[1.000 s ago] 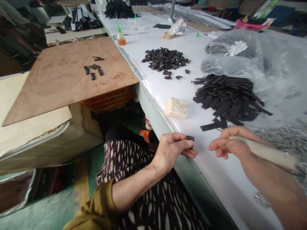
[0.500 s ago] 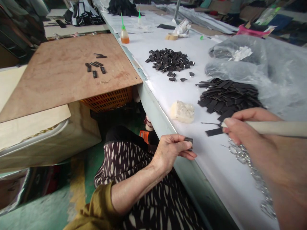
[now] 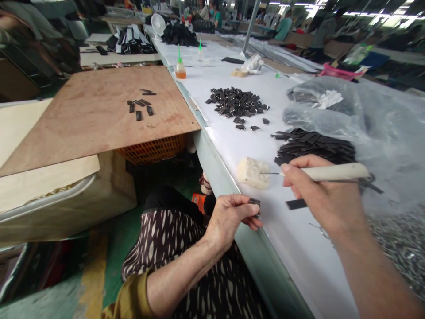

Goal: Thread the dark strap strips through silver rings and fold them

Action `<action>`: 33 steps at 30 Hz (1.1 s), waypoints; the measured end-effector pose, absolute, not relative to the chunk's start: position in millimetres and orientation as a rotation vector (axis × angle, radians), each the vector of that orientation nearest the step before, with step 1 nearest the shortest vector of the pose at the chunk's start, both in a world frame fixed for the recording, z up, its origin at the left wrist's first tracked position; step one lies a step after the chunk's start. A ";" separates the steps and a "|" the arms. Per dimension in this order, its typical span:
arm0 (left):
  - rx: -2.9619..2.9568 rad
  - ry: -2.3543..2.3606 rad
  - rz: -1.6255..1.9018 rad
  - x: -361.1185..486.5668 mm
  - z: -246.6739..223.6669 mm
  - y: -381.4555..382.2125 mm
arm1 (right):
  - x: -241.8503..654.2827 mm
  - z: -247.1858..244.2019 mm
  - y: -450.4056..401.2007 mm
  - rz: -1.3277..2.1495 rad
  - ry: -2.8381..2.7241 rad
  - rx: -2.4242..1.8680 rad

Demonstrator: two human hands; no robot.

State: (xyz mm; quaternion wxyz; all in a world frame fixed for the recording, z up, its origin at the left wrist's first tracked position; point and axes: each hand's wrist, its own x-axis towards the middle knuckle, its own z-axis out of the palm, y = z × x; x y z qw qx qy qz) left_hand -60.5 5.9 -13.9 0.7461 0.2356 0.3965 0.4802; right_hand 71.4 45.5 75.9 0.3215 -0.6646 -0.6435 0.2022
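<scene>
Near the table edge my left hand [image 3: 232,218] pinches a small folded black strip [image 3: 254,202] between thumb and fingers. My right hand [image 3: 318,190] is closed around a white-handled tool [image 3: 341,172] with a thin metal tip. That tip touches or lies just over the pale, worn block [image 3: 254,173]. Below the right fingers a single black strip [image 3: 296,204] lies on the white table covering. Behind them is a heap of flat black strips [image 3: 315,144]. Farther back sits a pile of small black pieces with metal rings [image 3: 236,102].
A clear plastic bag [image 3: 361,102] spreads over the right side. Many metal rings [image 3: 398,248] lie at lower right. A bottle of orange liquid [image 3: 180,71] stands at the far table edge. Several black pieces rest on the wooden board [image 3: 99,115] at left.
The right hand has moved left with the tool, whose tip has gone from beside the strips to the pale block. The left hand has shifted slightly left, and the view has tilted up.
</scene>
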 end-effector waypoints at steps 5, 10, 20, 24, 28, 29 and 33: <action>0.522 0.893 1.074 -65.7 -14.9 11.3 | 69.1 68.8 57.0 0.498 -1.803 -1.668; 0.515 0.889 1.084 -68.0 -16.6 12.3 | 65.3 57.3 69.9 0.461 -1.854 -1.637; 0.482 0.877 1.069 -65.3 -19.4 14.3 | 64.6 43.1 78.3 0.509 -1.940 -1.671; 0.482 0.874 1.065 -64.8 -21.4 14.5 | 65.4 42.3 78.7 0.594 -1.893 -1.666; 0.484 0.868 1.060 -64.5 -22.8 14.1 | 71.4 41.3 80.2 0.726 -1.746 -1.622; 0.483 0.870 1.060 -64.3 -22.7 13.9 | 72.6 40.9 80.0 0.731 -1.729 -1.623; 0.479 0.879 1.059 -63.4 -21.0 13.6 | 72.4 40.4 75.8 0.707 -1.761 -1.661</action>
